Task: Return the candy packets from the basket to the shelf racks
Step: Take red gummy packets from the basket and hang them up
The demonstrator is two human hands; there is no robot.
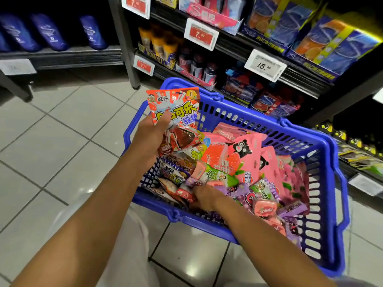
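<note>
1. Your left hand [152,139] is pinching a red-and-white cola candy packet [174,112], thumb on its front, above the far-left corner of the blue plastic basket [323,154]. That slick foil could easily slip out.
2. Your right hand [204,196] is dug into the pile by the near edge; can't tell if it's gripping anything. Yanking could spill packets over the rim.
3. The basket's still stuffed with pink strawberry packets [244,156] and purple ones [238,191].

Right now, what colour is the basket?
Blue, seen in the head view: basket.
</note>
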